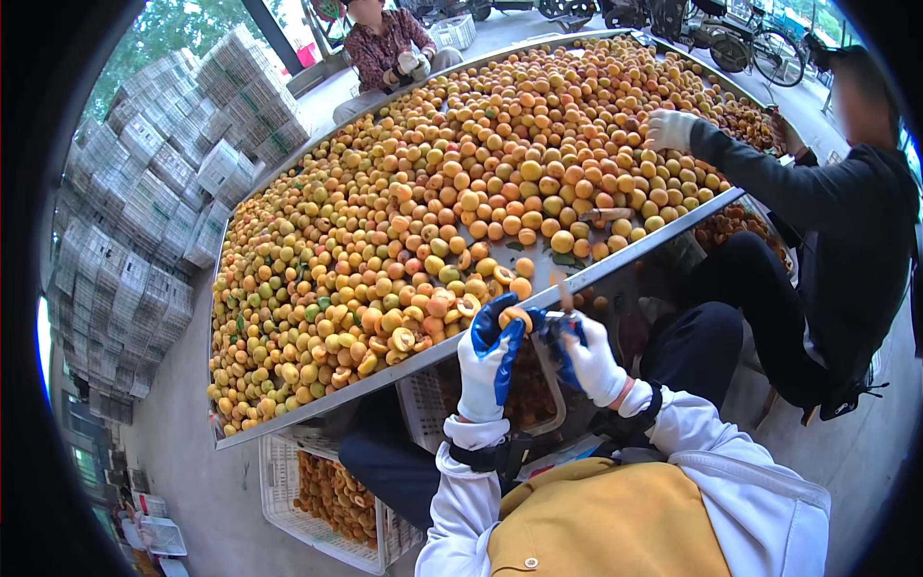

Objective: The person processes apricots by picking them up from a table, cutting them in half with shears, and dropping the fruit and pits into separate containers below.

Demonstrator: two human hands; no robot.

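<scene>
My left hand (488,363), in a white glove with a blue coated palm, pinches an apricot (515,319) at the near edge of a metal-rimmed table (404,377). Close beside it on the right is my right hand (594,360), gloved the same way. Its fingers are closed around a small dark tool; a thin brown piece (563,292), perhaps a handle, sticks up from there. The tool's working end is hard to make out and lies next to the fruit. Whole apricots (461,207) cover the tabletop, with several cut halves (404,338) near my hands.
Below the table, a white plastic crate (279,495) contains split apricots (336,495); another crate (420,409) stands by my knees. One co-worker (827,212) reaches over the table from the right, and another (380,48) sits across it. Stacked crates (135,298) fill the left side.
</scene>
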